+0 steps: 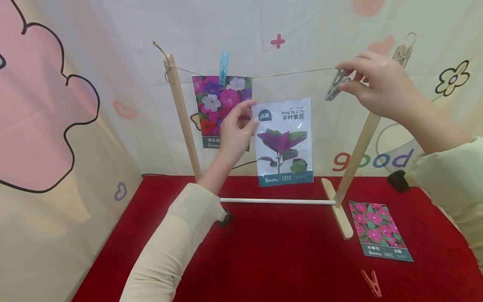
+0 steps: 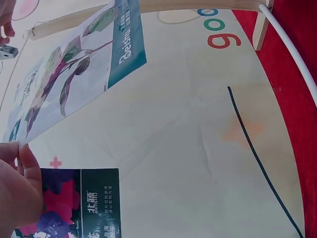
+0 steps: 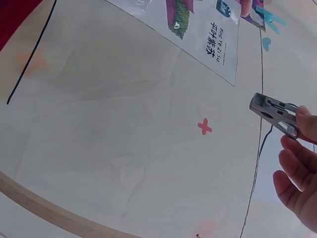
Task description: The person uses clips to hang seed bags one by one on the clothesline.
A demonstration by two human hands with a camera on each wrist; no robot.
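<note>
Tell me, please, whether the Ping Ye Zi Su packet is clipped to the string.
Unclipped: the packet is apart from the string, pinched by the left hand, with nothing clipped to it.

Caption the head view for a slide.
Left hand holds a purple-leaf packet, right hand a gray clothespin; on the string, a blue clothespin holds a flower packet.

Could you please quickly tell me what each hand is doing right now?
Left hand: pinching the white packet by its edge.
Right hand: holding the grey clip between fingers and thumb.
</note>
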